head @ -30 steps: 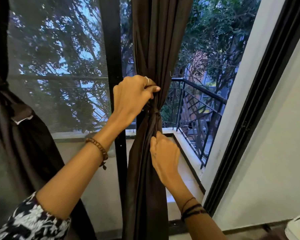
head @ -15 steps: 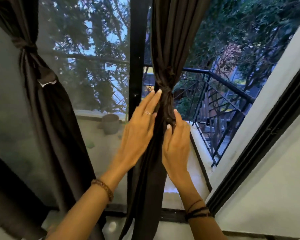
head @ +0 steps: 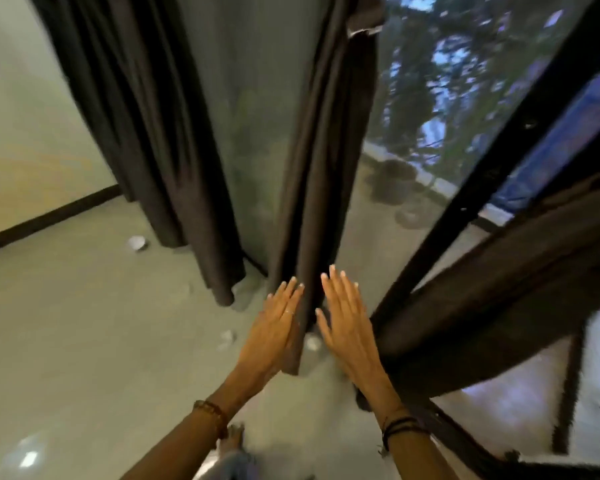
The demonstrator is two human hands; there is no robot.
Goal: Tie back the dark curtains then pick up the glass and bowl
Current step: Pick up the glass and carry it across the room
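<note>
The view is blurred and tilted down toward the floor. My left hand [head: 278, 323] and my right hand [head: 347, 317] are both flat with straight fingers and hold nothing. They lie on either side of the hanging lower end of a dark curtain [head: 319, 168]. Another dark curtain [head: 153, 133] hangs loose at the left by the wall. A third dark curtain [head: 499, 289] slants across the right, behind my right forearm. A small white bowl [head: 137, 242] sits on the floor near the left curtain's foot. I cannot make out the glass.
The grey floor [head: 84, 323] spreads to the left, bounded by a cream wall with a dark skirting [head: 49, 220]. Two small pale things [head: 226, 336] [head: 313, 341] lie on the floor near my hands. Black window frame bars [head: 482, 188] cross the glass at the right.
My hands have let go of the knotted curtain and opened flat. The view has swung left and down from the window to the floor and the other curtains.
</note>
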